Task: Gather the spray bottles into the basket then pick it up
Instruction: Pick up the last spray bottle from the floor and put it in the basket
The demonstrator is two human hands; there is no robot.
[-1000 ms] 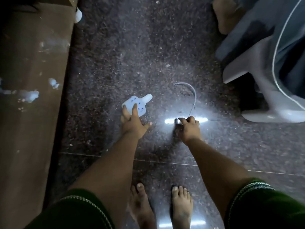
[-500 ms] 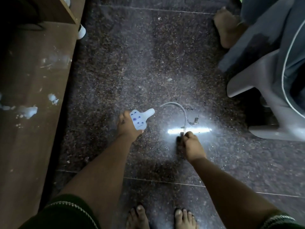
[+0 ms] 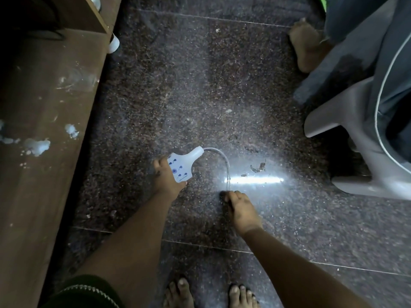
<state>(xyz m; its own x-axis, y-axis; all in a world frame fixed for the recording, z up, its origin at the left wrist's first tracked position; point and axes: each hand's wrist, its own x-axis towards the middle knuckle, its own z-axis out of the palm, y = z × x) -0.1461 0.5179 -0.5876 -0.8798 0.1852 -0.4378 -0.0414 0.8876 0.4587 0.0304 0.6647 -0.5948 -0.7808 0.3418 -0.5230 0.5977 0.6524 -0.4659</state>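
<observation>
Floor (image 3: 200,85): polished speckled stone, glossy. Spray bottle (image 3: 181,165): white plastic, matt, blue print. Tube (image 3: 222,156): clear plastic. Cabinet (image 3: 44,152): brown wood, smeared.

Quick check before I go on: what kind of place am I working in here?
Probably a room in a home, seen at floor level. The polished dark stone floor has tile seams, a worn wooden cabinet runs along one side, and a grey plastic chair stands opposite. Both people in view are barefoot.
</observation>
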